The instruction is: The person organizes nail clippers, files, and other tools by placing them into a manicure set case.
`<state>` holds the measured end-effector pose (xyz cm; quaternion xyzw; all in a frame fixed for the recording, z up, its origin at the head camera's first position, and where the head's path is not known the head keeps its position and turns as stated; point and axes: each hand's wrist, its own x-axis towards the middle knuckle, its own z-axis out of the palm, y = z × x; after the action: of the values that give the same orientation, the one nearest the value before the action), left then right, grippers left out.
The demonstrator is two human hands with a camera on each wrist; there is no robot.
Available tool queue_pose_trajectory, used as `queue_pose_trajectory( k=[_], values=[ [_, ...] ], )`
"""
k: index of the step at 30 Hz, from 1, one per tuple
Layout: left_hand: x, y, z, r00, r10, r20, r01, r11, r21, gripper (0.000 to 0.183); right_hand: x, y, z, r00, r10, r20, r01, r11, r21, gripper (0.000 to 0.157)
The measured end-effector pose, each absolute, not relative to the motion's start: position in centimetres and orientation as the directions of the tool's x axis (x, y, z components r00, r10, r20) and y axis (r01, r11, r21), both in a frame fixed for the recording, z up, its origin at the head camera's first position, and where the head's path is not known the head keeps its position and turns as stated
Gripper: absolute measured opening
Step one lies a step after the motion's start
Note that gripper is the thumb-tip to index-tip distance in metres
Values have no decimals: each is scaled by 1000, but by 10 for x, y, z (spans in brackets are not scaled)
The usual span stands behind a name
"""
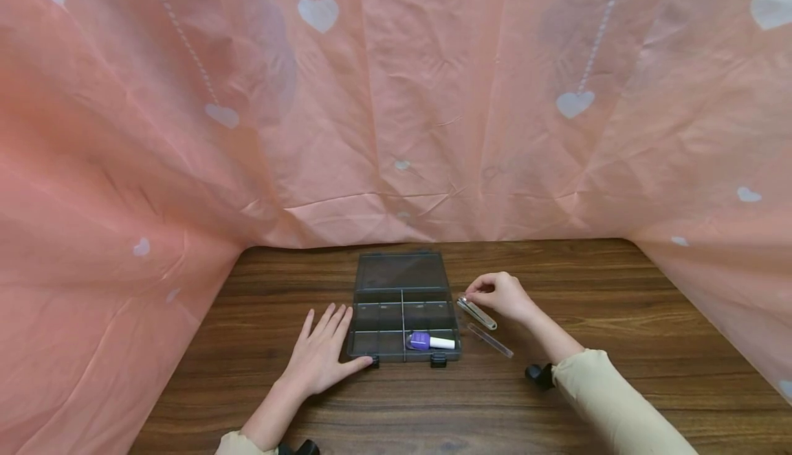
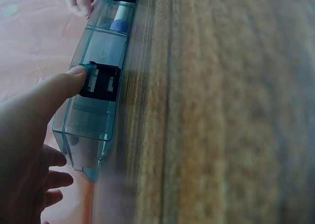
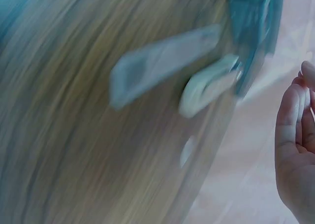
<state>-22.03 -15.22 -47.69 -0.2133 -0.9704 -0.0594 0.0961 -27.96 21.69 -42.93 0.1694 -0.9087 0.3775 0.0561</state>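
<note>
My left hand [image 1: 320, 359] lies spread at the left side of a smoky clear divided box [image 1: 379, 341], its thumb [image 2: 74, 71] touching a black latch [image 2: 101, 81]. The box is unfolded, and a purple nail polish bottle [image 1: 421, 341] with a white cap lies in its front right compartment. My right hand [image 1: 504, 295] is just above the far end of nail clippers [image 1: 479, 314], its fingers bent towards the thumb. In the right wrist view this hand [image 3: 298, 140] appears apart from the clippers [image 3: 209, 86]; whether its fingertips pinch anything is hidden.
A clear narrow strip [image 1: 491, 340] lies on the wooden table [image 1: 396, 414] in front of the clippers. A small whitish oval [image 3: 187, 151] shows blurred in the right wrist view. A pink curtain [image 1: 396, 132] with white hearts surrounds the table's back and sides.
</note>
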Motion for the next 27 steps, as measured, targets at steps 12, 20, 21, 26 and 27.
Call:
queue_pose_trajectory(
  k=[12,20,21,26,27],
  values=[
    [-219,-152,-478,-887,407,218,432,899,76,102,-289,156,-436,-875,-408,261,-471,592,-654,5],
    [-218,-152,-477,-883,411,224,435,898,65,102,-295,141,-446,-830,-467,304,-555,642,-529,6],
    [-218,-152,-478,-883,411,226,434,899,61,102,-296,140,-447,-827,-473,305,-561,654,-508,6],
    [-219,-152,-478,-883,409,229,432,900,58,102,-295,135,-450,-799,-518,304,-601,689,-406,7],
    [-218,-152,-478,-883,409,228,432,900,59,102,-294,134,-450,-795,-525,304,-607,689,-396,7]
  ],
)
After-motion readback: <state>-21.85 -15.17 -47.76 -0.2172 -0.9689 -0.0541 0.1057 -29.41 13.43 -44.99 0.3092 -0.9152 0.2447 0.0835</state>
